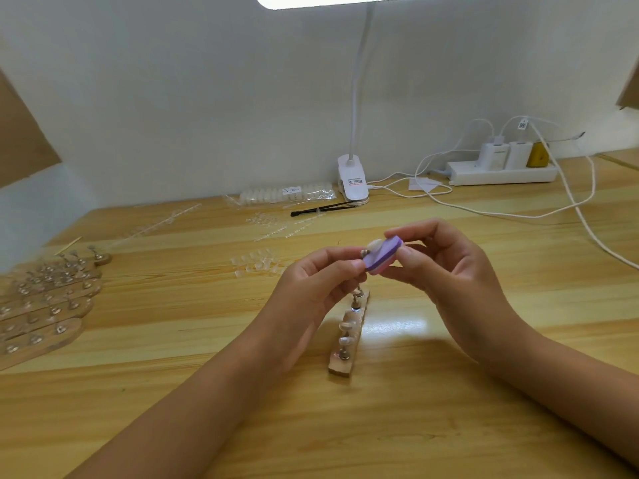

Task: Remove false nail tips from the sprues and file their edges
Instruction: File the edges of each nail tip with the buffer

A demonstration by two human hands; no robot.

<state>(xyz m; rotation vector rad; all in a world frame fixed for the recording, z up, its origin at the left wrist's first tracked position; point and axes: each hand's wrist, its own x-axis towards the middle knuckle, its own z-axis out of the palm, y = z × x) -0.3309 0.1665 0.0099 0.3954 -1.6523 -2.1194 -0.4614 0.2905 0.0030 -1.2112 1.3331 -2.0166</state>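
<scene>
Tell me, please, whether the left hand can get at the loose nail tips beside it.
Probably yes: the loose nail tips lie close to the left hand with nothing between, though its fingers pinch a mounted tip.

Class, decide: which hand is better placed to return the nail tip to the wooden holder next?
Left. The left hand pinches the peg carrying the nail tip, close to the wooden holder; the right hand grips the purple file.
</scene>
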